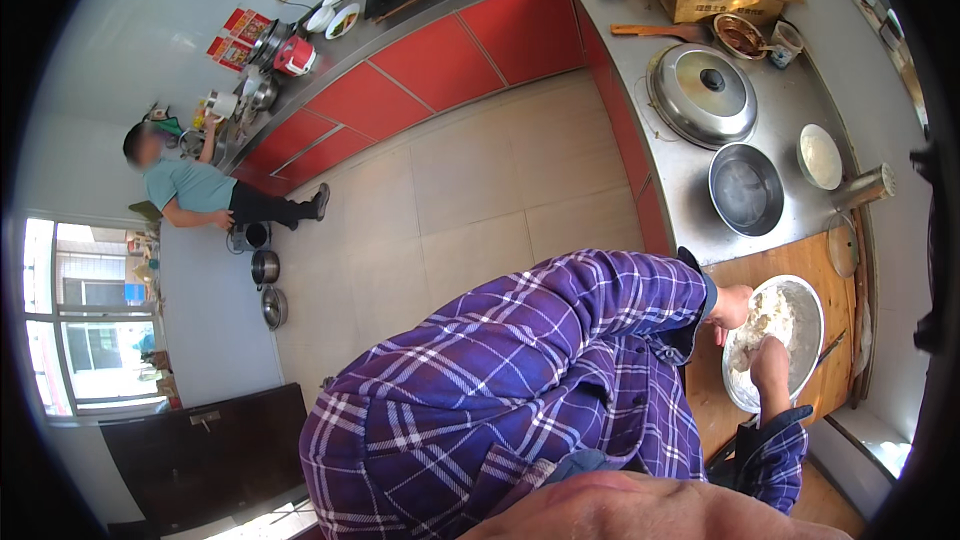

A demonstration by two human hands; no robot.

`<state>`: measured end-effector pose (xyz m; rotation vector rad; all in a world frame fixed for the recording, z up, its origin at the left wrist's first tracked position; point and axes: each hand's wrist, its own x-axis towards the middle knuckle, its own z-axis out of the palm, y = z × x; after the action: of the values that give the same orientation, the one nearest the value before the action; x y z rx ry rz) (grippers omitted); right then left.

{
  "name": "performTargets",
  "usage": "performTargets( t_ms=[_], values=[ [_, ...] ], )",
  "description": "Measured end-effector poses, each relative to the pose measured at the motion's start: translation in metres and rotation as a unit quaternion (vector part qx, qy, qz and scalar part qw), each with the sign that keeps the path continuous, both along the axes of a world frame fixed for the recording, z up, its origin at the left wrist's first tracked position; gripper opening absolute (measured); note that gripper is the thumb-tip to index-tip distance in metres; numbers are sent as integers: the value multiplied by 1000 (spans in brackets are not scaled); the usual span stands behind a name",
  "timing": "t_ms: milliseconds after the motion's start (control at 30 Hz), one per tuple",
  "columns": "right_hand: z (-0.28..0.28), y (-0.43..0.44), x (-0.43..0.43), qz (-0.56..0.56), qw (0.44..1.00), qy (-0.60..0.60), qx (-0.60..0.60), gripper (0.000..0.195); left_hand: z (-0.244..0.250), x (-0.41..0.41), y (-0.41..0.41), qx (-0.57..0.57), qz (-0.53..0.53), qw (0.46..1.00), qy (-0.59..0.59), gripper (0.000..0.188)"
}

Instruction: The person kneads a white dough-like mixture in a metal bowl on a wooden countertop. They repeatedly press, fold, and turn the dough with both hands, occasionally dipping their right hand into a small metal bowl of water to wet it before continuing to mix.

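A metal mixing bowl (pixel 808 307) sits on a wooden board in front of me. White flour and lumpy dough (pixel 772 315) lie inside it. My left hand (pixel 731 306) grips the bowl's rim on the side toward my body, some of its fingers outside the wall. Down in the bowl, my right hand (pixel 770 367) presses into the flour mixture. Its fingertips are hidden, so what they close on does not show. The wooden board (pixel 709 390) extends under and around the bowl. A dark, thin utensil (pixel 831 346) lies beside the bowl's far rim.
Beyond the board stand a dark metal basin (pixel 746 189), a white bowl (pixel 819 157), a lidded pan (pixel 705 94) and a glass lid (pixel 843 246). A wooden spatula (pixel 660 31) lies near a cardboard box (pixel 724 7) of packets. Across the room, a person (pixel 191 184) stands at another counter.
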<state>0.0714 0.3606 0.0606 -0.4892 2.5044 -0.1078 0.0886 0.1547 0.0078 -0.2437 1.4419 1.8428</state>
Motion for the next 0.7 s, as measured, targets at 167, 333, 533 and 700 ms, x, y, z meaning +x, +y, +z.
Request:
performTargets(
  t_ms=[167,333,533,700],
  values=[
    [-25,5,-7,43,999,15,-11,22,-11,-1,0,-11,-13,1000,4,47],
    [-56,30,-21,75,982,-17,-174,25,-26,-6,-25,69,-8,997,14,32],
    [-53,10,-21,122,985,-54,-107,18,-13,-3,-30,64,-53,997,-2,28],
    [-39,-41,-13,86,995,-52,21,22,1,1,-23,-56,-54,996,-38,31]
  ],
)
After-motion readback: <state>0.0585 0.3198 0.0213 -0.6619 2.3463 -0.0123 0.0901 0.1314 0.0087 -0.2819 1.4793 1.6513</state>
